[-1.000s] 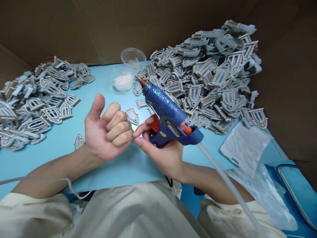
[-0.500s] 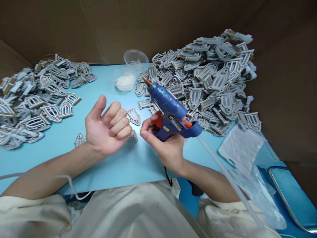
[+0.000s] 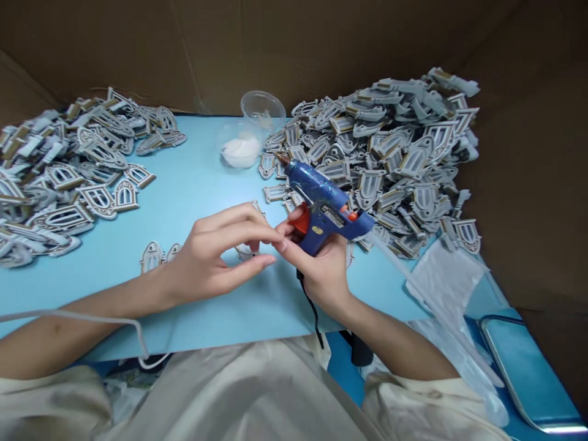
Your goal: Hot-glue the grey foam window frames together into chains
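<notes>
Clasped round the handle of a blue hot-glue gun (image 3: 321, 199), the right hand (image 3: 327, 269) has fingers at the red trigger (image 3: 301, 219). Its barrel slants, copper nozzle (image 3: 282, 158) pointing forward and left, above the left hand (image 3: 218, 252). That hand is loose, thumb apart; its fingertips reach the right thumb, any pinched scrap there indiscernible. Beneath them lies an arched window piece (image 3: 244, 251); beyond the gun rises a heap of window pieces (image 3: 381, 156).

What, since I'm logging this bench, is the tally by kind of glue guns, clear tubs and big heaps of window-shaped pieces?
Glue gun: 1
Clear tubs: 2, front tub and back tub
Big heaps of window-shaped pieces: 2, left heap and right heap
Total: 5
</notes>
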Tool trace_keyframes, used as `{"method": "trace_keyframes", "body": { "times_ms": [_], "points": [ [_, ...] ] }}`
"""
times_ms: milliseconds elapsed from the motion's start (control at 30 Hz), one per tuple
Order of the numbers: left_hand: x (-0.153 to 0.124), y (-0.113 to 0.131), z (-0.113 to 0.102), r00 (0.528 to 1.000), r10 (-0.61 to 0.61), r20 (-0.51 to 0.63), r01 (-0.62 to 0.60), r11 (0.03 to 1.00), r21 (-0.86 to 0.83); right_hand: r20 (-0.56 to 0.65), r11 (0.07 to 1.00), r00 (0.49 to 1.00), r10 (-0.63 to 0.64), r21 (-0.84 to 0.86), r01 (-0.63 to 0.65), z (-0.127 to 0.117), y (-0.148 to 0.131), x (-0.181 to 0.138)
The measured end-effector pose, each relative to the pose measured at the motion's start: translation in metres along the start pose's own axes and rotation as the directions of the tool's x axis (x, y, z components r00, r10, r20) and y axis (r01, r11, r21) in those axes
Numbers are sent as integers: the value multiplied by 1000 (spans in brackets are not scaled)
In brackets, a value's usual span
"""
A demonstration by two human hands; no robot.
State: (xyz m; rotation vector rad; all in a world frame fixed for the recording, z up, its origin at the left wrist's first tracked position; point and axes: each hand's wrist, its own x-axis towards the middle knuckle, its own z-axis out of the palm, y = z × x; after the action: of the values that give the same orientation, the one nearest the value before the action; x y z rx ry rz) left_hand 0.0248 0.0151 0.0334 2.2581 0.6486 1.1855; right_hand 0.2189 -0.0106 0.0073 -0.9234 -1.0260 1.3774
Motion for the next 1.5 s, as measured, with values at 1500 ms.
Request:
{"method": "trace_keyframes", "body": {
  "times_ms": [1500],
  "points": [
    [42, -3, 20, 811, -583, 51, 267, 291, -919, 145, 931, 969, 199, 280, -233, 3, 16, -4]
  ]
}}
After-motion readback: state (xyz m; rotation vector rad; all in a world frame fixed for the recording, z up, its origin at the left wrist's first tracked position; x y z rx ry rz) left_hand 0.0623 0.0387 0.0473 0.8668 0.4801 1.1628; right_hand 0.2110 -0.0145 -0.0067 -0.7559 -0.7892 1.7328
